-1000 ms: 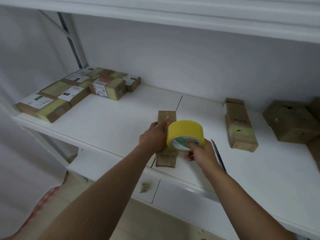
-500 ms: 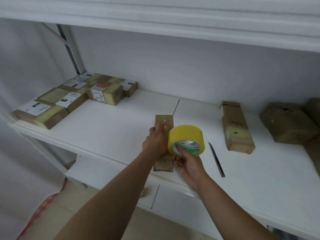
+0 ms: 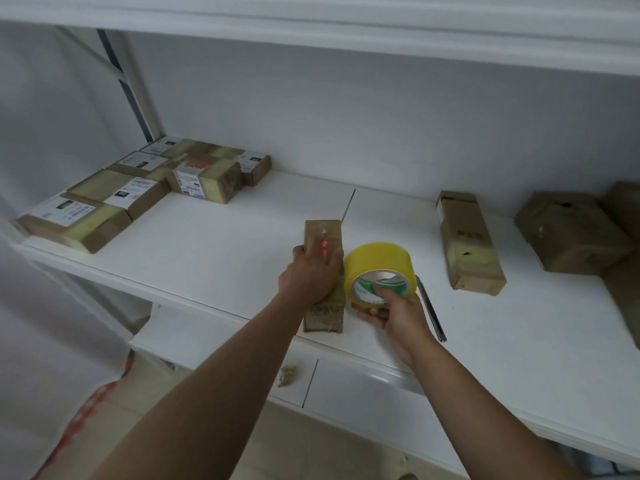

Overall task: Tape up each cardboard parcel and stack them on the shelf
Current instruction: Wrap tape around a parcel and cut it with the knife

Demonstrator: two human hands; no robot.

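From the head view, the parcel (image 3: 323, 271) lies flat on the white shelf (image 3: 207, 251) with its long axis running near to far, one short end at the shelf's near edge and the other pointing toward the back wall (image 3: 346, 116). My left hand (image 3: 311, 275) lies on top of its middle, palm down, fingers curled over it and holding it in place; the near and far ends stick out from under the hand. Just right of the parcel, touching its side, is the yellow tape (image 3: 379, 271), standing on edge with its open core facing me. My right hand (image 3: 391, 313) grips the roll from the near side, fingers hooked into the core and thumb beneath.

A dark thin blade (image 3: 431, 310) lies on the shelf just right of my right hand, also running near to far. Farther right lies a long box (image 3: 467, 240), its long axis near to far and a yellowish band of tape across it. At the far right sit bulkier brown parcels (image 3: 568, 230). At the far left, a group of taped boxes (image 3: 138, 188) with white labels lies flat, side by side, reaching the back corner.

The shelf is white with a seam running near to far beside the parcel. Another white shelf (image 3: 346, 22) runs overhead, a lower one (image 3: 214, 344) shows beneath with a scrap (image 3: 287, 374) of brownish material on it, and pale floor lies below.
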